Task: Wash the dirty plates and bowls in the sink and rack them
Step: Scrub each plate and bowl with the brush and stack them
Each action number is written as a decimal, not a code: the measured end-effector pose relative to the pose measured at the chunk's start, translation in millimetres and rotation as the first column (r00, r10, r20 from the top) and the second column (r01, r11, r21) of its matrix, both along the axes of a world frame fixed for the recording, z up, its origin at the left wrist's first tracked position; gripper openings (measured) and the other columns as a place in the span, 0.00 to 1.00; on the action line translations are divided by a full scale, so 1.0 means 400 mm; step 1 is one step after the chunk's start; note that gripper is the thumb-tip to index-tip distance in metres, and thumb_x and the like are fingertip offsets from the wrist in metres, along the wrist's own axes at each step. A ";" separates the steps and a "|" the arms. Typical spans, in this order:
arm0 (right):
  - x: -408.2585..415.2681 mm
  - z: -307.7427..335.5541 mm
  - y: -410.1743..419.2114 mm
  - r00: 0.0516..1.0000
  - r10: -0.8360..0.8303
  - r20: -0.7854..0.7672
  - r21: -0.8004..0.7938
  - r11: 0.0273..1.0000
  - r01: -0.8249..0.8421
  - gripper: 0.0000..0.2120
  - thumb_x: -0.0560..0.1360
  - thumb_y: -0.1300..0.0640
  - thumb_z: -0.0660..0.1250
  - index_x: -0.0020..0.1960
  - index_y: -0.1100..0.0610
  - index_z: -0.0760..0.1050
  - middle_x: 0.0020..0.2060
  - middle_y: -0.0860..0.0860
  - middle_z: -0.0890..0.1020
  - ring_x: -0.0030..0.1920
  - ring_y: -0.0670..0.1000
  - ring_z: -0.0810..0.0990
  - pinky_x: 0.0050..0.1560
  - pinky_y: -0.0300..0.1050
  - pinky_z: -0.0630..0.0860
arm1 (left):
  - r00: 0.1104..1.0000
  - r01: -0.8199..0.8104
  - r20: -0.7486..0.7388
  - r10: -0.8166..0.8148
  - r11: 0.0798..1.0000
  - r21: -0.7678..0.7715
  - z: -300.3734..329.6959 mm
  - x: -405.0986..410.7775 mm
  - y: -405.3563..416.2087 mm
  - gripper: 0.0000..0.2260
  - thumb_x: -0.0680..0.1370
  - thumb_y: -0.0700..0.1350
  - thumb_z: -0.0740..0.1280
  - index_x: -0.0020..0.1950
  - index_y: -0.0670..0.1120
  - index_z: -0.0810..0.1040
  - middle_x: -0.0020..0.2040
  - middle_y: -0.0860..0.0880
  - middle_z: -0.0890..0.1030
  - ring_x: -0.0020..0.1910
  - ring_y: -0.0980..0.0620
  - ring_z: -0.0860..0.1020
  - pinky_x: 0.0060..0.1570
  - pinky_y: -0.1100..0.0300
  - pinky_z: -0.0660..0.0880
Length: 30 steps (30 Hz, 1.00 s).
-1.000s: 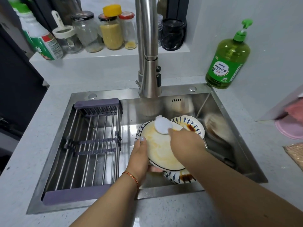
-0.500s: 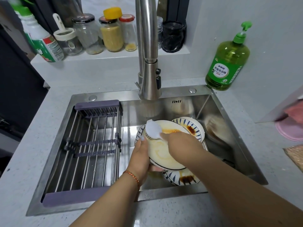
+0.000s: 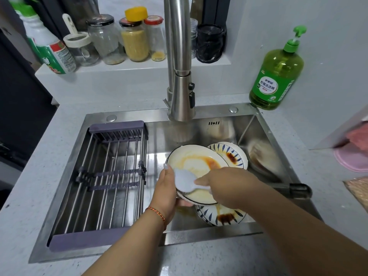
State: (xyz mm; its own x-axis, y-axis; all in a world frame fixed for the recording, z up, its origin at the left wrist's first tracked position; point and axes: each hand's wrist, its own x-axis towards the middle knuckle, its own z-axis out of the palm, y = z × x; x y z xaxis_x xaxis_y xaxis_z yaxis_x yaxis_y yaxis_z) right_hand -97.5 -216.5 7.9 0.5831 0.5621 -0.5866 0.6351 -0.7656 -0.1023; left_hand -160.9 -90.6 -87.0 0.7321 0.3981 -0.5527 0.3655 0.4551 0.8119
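Scrubbing stage of a dishwashing task, seen from a head-worn camera. The left hand (image 3: 166, 193) grips the near-left rim of a white plate (image 3: 194, 167) smeared with orange sauce, thumb over the edge, and holds it tilted above the basin of the stainless sink (image 3: 266, 136), probably so that run-off drains into the basin and the soiled face is presented to the tool. The right hand (image 3: 227, 189) is clenched round the handle of a pale blue dish brush (image 3: 184, 181), whose head lies on the plate's lower left part, just beside the left thumb. Under and behind the held plate lie two blue-patterned bowls: a far bowl (image 3: 233, 155) and a near bowl (image 3: 221, 217), both carrying dark brown sauce stains and judged still unwashed. A further dish at the right of the basin is too blurred to identify. The faucet (image 3: 180, 92) hangs over the middle of the sink; whether water is running cannot be told. The purple-ended drying rack (image 3: 103, 176) spans the left half of the sink and holds no dishes, so no item has yet been racked. A green bottle of dish detergent (image 3: 275, 74) stands on the counter (image 3: 318, 166) at the sink's far right corner, within reach.
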 end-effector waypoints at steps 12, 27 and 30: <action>0.050 0.006 -0.025 0.988 -0.061 0.139 -0.277 0.956 0.098 0.19 0.78 0.61 0.54 0.66 0.52 0.71 0.60 0.51 0.76 0.60 0.56 0.75 0.51 0.49 0.71 | 0.997 -0.068 0.022 0.068 0.998 0.003 0.015 -0.004 0.006 0.13 0.82 0.58 0.53 0.55 0.52 0.73 0.55 0.51 0.79 0.49 0.48 0.81 0.26 0.51 0.79; 0.091 0.026 0.025 0.976 -0.155 0.154 -0.310 0.930 0.197 0.20 0.79 0.60 0.54 0.71 0.55 0.67 0.66 0.51 0.73 0.65 0.55 0.71 0.59 0.48 0.69 | 0.986 -0.164 0.024 0.164 0.986 0.020 0.029 0.003 -0.015 0.13 0.83 0.53 0.55 0.60 0.47 0.73 0.50 0.50 0.79 0.42 0.50 0.80 0.22 0.56 0.76; 0.026 0.043 -0.008 0.995 -0.055 0.087 -0.257 0.963 0.076 0.20 0.79 0.60 0.51 0.69 0.56 0.68 0.62 0.53 0.75 0.59 0.56 0.74 0.49 0.47 0.67 | 0.982 -0.187 0.004 0.187 0.980 0.067 0.033 0.008 0.006 0.14 0.83 0.52 0.56 0.61 0.44 0.72 0.48 0.52 0.76 0.44 0.53 0.77 0.22 0.56 0.76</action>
State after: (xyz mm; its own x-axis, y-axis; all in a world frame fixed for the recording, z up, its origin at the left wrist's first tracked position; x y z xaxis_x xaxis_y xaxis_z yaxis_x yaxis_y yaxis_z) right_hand -87.2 -219.7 24.9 0.6638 0.3557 -0.6579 0.5807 -0.7995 0.1537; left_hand -157.8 -88.4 -73.8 0.6398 0.5641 -0.5220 0.2815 0.4600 0.8421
